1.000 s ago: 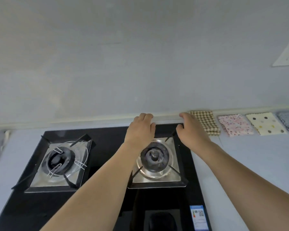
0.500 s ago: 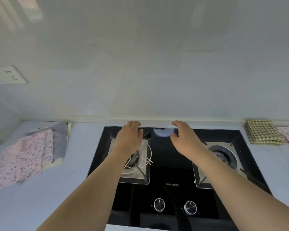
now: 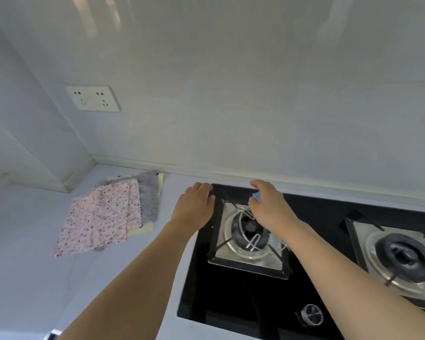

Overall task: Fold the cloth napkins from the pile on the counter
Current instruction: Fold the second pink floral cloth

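The pile of unfolded cloth napkins, topped by a pink floral-print square [image 3: 101, 217], is seen on the pale counter [image 3: 30, 278] to the left of both hands, its long axis running from near-left to far-right toward the wall. The left hand [image 3: 194, 207] is the nearer one, just beside the pile; the right hand [image 3: 268, 204] is held over the black glass gas hob [image 3: 231, 298]. Both hands are loosely spread, and nothing is gripped. A leftward reach is judged to be needed.
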The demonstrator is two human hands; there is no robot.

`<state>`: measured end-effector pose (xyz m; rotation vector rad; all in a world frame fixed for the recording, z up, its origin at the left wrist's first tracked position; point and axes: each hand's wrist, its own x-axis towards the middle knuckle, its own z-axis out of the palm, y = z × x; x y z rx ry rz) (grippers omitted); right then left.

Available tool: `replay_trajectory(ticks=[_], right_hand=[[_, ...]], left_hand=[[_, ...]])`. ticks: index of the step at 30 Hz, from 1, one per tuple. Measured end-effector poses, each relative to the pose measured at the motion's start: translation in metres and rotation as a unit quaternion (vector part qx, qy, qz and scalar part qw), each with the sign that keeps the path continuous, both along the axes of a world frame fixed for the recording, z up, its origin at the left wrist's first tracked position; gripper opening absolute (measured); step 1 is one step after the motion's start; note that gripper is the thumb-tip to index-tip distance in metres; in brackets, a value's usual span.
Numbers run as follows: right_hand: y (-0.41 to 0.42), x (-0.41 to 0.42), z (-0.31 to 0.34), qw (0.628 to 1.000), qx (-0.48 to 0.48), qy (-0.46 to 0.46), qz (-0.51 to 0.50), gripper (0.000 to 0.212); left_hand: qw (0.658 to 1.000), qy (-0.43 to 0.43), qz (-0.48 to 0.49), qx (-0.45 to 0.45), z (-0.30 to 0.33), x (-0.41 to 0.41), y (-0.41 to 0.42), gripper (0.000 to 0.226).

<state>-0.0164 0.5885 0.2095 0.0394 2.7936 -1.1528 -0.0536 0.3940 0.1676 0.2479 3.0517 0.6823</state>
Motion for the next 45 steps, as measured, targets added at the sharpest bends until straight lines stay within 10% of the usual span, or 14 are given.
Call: replay_trajectory(ticks=[25,38,45], right_hand=[[-0.313,-0.051,-0.133,0.992,0.034,0.02,0.122,0.036],[-0.369,-0.044,-0.264,0.959,0.052,0.268,0.069,0.021],[-0.366,-0.035,-0.262,0.96,0.04,0.257,0.099,0.04]], left_hand=[[0.989,-0.13,0.053,0.034,-0.111,-0.032,-0.326,0.027],[0.983,0.148,-0.07,0.084,-0.217,0.004,-0.363,0.026],[0.979,0.164,-0.095,0.075,-0.22,0.001,-0.363,0.009]])
